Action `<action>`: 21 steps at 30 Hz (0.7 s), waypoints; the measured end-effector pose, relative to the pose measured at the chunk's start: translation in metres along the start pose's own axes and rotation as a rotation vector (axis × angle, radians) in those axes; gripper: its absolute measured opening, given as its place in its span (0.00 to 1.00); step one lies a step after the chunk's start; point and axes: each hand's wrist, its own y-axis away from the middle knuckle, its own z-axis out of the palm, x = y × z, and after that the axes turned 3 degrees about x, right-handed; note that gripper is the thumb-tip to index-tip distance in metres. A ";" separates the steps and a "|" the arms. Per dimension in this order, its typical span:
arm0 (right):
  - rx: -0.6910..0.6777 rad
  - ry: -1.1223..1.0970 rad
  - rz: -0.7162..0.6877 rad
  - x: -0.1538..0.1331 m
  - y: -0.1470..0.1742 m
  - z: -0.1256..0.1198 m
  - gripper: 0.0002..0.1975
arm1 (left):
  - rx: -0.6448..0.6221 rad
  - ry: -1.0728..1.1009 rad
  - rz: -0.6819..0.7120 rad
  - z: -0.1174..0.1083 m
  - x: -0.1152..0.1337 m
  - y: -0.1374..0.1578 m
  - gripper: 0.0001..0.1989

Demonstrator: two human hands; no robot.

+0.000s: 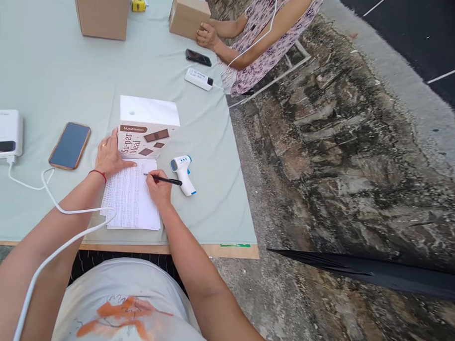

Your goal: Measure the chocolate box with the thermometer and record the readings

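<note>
My right hand [160, 189] is closed around a black pen [170, 180], its tip on a sheet of paper [150, 205] covered with dense rows of small handwriting. My left hand [109, 157] lies at the top left of the paper, thumb stretched across the sheet and fingers extended along the left side of a white NutriMotion Super Meal box [150, 113]. Its fingertips are partly hidden by the box. The box stands at the paper's top edge. To the right of my right hand lies a white and blue infrared thermometer [183, 176].
A smartphone [70, 146] and a white power bank [4, 132] with a white cable lie on the left. Farther off are two cardboard boxes, one [189, 16] held by another person's hands [208, 36], a yellow tape measure [138, 3], a black device [198, 57] and a white device [198, 79].
</note>
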 end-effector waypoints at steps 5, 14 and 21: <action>0.003 -0.006 0.009 0.000 0.000 0.000 0.06 | 0.010 0.005 0.003 0.001 -0.002 0.000 0.67; 0.039 -0.015 0.000 -0.001 0.000 0.000 0.06 | 0.004 0.003 -0.002 0.001 -0.001 0.000 0.65; 0.045 -0.005 0.007 0.000 0.000 0.001 0.06 | -0.009 0.008 -0.015 -0.001 0.002 0.001 0.66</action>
